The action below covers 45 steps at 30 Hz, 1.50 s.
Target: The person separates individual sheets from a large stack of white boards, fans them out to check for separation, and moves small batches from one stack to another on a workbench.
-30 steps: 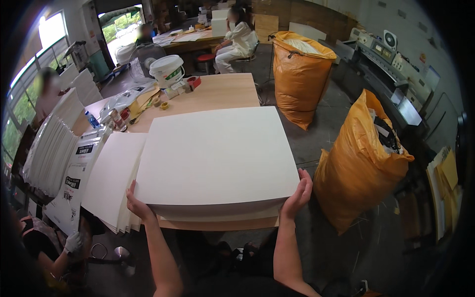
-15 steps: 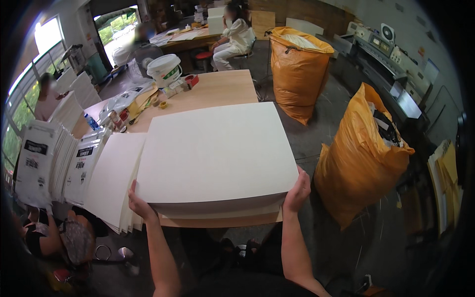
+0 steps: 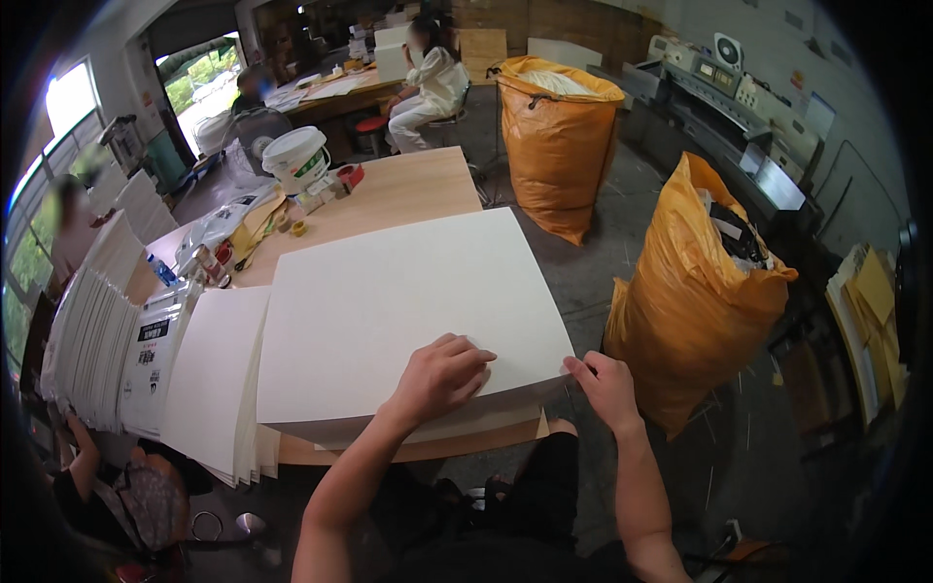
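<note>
A thick stack of large white paper sheets point(image 3: 389, 301) lies on a wooden table point(image 3: 408, 189). My left hand point(image 3: 442, 374) rests on top of the stack near its front edge, fingers curled and pressing on the top sheet. My right hand point(image 3: 607, 389) pinches the stack's front right corner between thumb and fingers. A second, lower pile of white sheets point(image 3: 209, 374) lies to the left, partly under the big stack.
Two full orange sacks point(image 3: 554, 136) point(image 3: 695, 291) stand on the floor to the right. A white bucket point(image 3: 296, 160), tape rolls and small items sit at the table's far end. Upright white sheets point(image 3: 92, 340) stand at left. People sit at the back and lower left.
My left hand has moved from the stack's left front edge onto the top near the front right. My right hand has slid down to the front right corner.
</note>
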Motion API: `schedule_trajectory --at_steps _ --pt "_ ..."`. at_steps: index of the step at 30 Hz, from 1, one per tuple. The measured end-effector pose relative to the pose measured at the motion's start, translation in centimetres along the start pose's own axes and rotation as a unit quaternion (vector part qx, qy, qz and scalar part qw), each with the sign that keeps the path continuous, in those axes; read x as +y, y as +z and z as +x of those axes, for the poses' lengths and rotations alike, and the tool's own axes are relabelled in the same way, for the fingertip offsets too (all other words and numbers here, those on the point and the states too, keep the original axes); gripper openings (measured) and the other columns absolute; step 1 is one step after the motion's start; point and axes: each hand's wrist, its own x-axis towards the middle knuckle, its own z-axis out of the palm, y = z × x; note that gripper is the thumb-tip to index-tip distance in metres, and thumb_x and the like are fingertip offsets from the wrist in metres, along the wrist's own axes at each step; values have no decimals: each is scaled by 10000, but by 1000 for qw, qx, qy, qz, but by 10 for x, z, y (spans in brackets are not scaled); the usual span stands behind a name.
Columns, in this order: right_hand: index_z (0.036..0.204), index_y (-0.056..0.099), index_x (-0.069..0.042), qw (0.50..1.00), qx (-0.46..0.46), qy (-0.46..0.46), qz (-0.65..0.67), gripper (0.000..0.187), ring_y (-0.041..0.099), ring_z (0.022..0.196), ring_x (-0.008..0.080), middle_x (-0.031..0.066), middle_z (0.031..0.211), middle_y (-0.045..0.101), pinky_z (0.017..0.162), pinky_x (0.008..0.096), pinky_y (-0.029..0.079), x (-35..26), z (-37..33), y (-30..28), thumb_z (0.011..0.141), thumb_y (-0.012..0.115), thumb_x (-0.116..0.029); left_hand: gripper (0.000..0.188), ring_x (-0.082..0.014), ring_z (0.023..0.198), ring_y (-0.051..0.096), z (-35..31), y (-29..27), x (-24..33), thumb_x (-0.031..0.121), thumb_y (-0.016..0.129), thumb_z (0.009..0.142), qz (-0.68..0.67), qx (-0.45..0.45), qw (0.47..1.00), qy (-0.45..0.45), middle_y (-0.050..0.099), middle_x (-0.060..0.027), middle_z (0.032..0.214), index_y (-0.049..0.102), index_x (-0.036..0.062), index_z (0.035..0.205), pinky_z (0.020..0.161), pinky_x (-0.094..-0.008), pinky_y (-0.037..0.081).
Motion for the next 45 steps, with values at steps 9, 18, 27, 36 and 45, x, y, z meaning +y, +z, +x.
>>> schedule_trajectory --at_steps 9,18,27,36,45 --pt "720 534 -19 978 166 -106 -71 477 613 558 311 127 625 601 584 447 488 -74 16 26 1022 656 -366 217 -293 1094 678 -1 5 -6 52 720 884 -125 37 991 -36 713 -111 1176 737 39 1100 950 -406 553" --pt "669 471 -112 920 27 28 389 425 543 542 99 -14 593 498 489 265 407 -76 34 18 1047 607 -251 549 -318 1228 638 0 -3 -8 312 891 805 -138 27 990 8 656 -133 1331 716 97 1279 1018 -427 526" --pt "684 483 -111 813 -12 69 578 399 574 512 138 -3 586 502 475 281 407 -70 35 15 1035 620 -242 687 -304 1231 652 -4 -3 -16 200 940 726 -196 -12 978 -71 648 -150 1354 677 86 1350 1061 -420 512" --pt "703 508 -117 920 27 -9 390 379 559 520 112 -20 585 510 488 265 420 -71 36 19 1031 630 -263 432 -370 1282 615 -1 0 -11 -37 612 908 -151 27 988 -6 568 -176 1477 653 117 1309 1030 -400 532" --pt "713 536 -111 814 -31 43 578 372 596 529 133 -6 603 526 494 269 427 -67 38 20 1039 628 -266 553 -330 1234 627 -1 0 -6 112 948 673 -152 38 987 -22 639 -127 1364 716 103 1175 1023 -427 526"
